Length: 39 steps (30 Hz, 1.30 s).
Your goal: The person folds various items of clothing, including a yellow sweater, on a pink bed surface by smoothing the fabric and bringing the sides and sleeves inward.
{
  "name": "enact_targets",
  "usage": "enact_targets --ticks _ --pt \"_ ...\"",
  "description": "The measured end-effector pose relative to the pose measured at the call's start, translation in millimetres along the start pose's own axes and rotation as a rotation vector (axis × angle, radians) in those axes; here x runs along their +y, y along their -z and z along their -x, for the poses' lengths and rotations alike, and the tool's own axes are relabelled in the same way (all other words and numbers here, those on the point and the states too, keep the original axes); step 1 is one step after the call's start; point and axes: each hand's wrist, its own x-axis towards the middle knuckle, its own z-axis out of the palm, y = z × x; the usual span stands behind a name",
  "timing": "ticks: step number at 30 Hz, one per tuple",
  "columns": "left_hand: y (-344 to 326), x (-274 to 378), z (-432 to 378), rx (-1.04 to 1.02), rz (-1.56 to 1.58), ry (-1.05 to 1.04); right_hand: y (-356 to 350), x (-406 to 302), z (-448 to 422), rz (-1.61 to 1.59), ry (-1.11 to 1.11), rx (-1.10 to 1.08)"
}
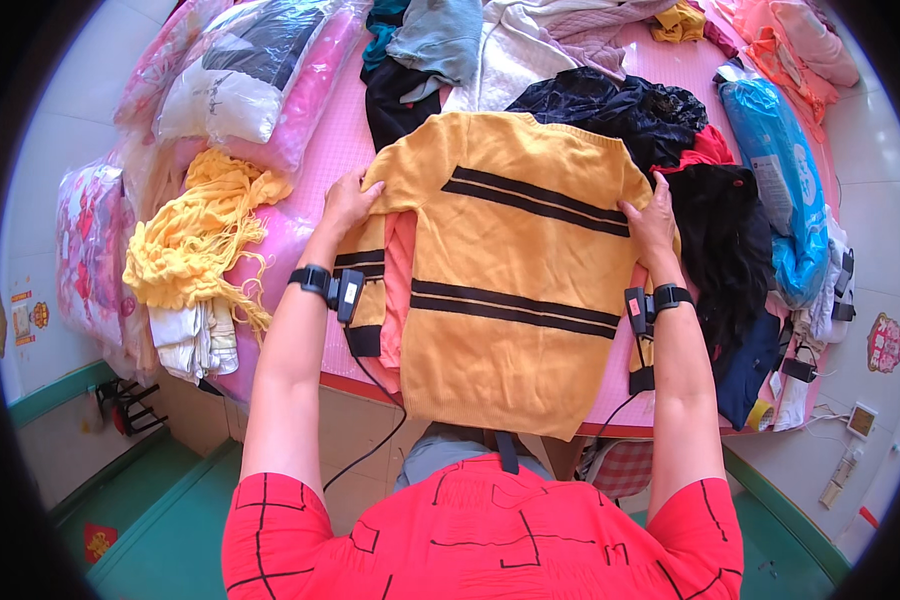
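Note:
A mustard-yellow knit sweater (510,255) with black double stripes lies spread before me, neckline away from me. Its hem hangs over the table's near edge. My left hand (351,199) grips the sweater's left sleeve near the shoulder. On the opposite side, my right hand (651,221) has hold of the right sleeve, thumb on top of the knit. Both lower sleeves hang down beside the body, with black cuffs. Beneath the left side shows a coral-pink garment (396,292), mostly covered by the sweater.
Black garments (720,255) and a blue plastic package (776,180) lie on the right. A yellow fringed scarf (195,225), folded white cloths (191,341) and bagged bedding (225,97) crowd the left. Across the pink table (337,120), more clothes are heaped at the back, including a grey-blue garment (436,37).

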Motion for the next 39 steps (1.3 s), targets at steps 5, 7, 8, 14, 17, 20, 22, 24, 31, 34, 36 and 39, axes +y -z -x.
enact_targets --ticks 5,7,8,14,17,20,22,24,31,34,36,39 --pt "22 62 62 -0.395 0.852 -0.123 37 25 22 -0.469 0.011 -0.102" --pt "41 65 105 -0.838 0.886 -0.146 61 22 57 -0.766 -0.057 -0.082" --pt "44 70 119 -0.977 0.791 -0.273 69 29 76 -0.791 -0.103 -0.039" --pt "11 104 126 -0.737 0.256 -0.643 64 109 201 -0.405 -0.365 -0.063" --pt "-22 99 79 -0.007 -0.128 -0.548 31 115 232 -0.035 -0.107 0.053" --pt "-55 121 50 0.128 -0.277 -0.455 9 111 235 0.171 -0.019 0.169" --pt "-74 137 32 0.143 -0.270 -0.401 -6 114 237 0.305 -0.045 0.249" --pt "-90 146 10 0.169 -0.264 -0.296 -8 115 239 0.274 -0.051 0.237" --pt "-99 181 -91 0.009 -0.306 -0.333 0 115 240 0.252 -0.073 0.212" --pt "-97 223 -147 0.062 -0.225 -0.318 8 112 238 0.222 -0.095 0.198" --pt "-75 239 -215 0.128 0.053 -0.331 6 104 232 0.178 -0.074 0.185" --pt "-75 304 -269 0.095 0.403 -0.262 8 111 235 0.177 -0.096 0.165"
